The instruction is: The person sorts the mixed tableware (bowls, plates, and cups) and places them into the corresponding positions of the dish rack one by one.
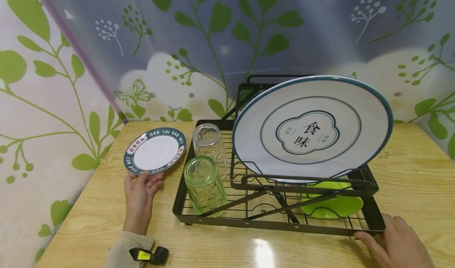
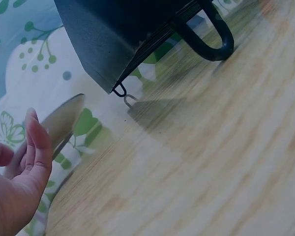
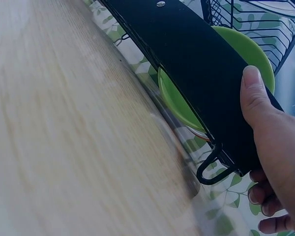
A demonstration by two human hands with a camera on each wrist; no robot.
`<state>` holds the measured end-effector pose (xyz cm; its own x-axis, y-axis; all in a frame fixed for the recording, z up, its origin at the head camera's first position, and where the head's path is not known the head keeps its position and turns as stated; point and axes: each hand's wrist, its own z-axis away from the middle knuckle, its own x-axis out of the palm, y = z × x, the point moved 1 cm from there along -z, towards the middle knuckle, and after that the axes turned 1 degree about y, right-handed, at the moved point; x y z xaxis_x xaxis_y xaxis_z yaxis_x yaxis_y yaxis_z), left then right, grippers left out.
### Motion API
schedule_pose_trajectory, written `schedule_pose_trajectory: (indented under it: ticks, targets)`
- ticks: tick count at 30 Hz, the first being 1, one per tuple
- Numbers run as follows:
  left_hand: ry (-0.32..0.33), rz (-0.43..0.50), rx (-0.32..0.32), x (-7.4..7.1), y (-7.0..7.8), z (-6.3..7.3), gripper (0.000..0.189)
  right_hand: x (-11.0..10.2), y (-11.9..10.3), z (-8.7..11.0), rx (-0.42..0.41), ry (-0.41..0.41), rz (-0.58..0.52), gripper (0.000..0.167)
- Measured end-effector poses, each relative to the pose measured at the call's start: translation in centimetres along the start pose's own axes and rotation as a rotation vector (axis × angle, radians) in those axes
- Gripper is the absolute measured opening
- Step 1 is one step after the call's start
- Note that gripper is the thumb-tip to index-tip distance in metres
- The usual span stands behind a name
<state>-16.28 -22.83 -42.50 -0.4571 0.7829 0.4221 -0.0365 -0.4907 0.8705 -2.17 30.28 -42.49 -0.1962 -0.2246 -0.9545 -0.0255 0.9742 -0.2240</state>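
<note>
My left hand (image 1: 142, 191) pinches the near rim of a small white plate (image 1: 158, 152) with a dark teal lettered border, thumb over the edge and fingers beneath. The left wrist view catches this plate (image 2: 64, 118) nearly edge-on, tilted. Just to its right is a black metal dish rack (image 1: 245, 223). At the rack's front right corner my right hand (image 1: 401, 240) grips the frame; in the right wrist view the thumb (image 3: 253, 91) lies on the front wall, with the other fingers curled around the end.
On the rack's left side a clear glass (image 1: 207, 135) and a green glass (image 1: 204, 185) stand upside down. A large white plate (image 1: 309, 130) leans in the upper tier. Beneath it sits a bright green bowl (image 1: 332, 207). Behind the wooden table (image 1: 213, 248) hangs a leaf-patterned curtain (image 1: 213, 62).
</note>
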Motion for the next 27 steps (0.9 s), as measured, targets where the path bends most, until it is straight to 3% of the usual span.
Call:
schedule_pose_trajectory:
  ticks: [27]
  targets:
    - [0.035,-0.001,0.013,0.31,0.12,0.14,0.014,0.05,-0.08,0.07,0.012,-0.005,-0.017,0.066]
